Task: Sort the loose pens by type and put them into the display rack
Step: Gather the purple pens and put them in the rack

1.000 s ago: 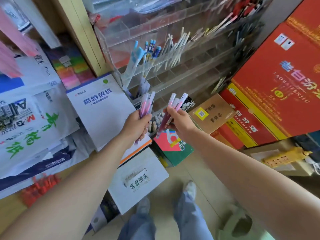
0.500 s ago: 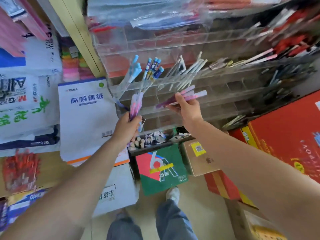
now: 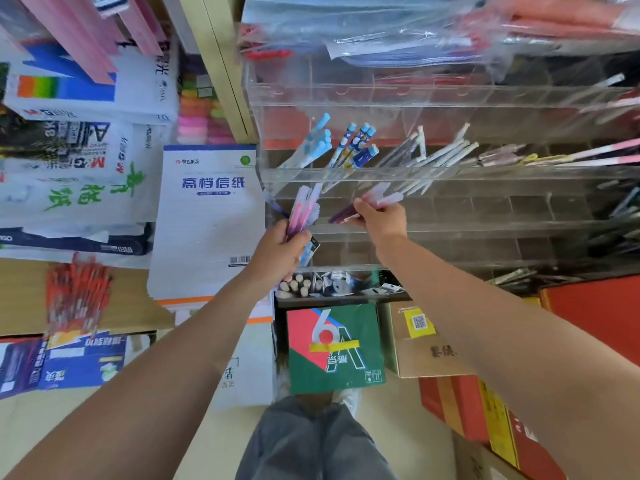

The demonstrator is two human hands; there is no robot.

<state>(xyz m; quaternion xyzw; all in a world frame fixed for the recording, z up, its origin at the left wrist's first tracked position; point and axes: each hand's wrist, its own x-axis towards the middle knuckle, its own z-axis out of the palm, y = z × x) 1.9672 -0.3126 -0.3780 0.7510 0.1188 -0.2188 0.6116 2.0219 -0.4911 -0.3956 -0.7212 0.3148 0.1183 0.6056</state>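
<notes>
Head: display rack (image 3: 502, 173) above green box (image 3: 336, 355)

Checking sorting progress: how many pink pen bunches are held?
2. One pink bunch in the left hand; the other bunch in the right hand, at the display rack.

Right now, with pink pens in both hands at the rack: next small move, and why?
Probably push the pink pens in the right hand forward into the rack compartment just ahead. They point at the row below the blue pens, whose slots look unfilled, while the left hand grips the other bundle.
</notes>
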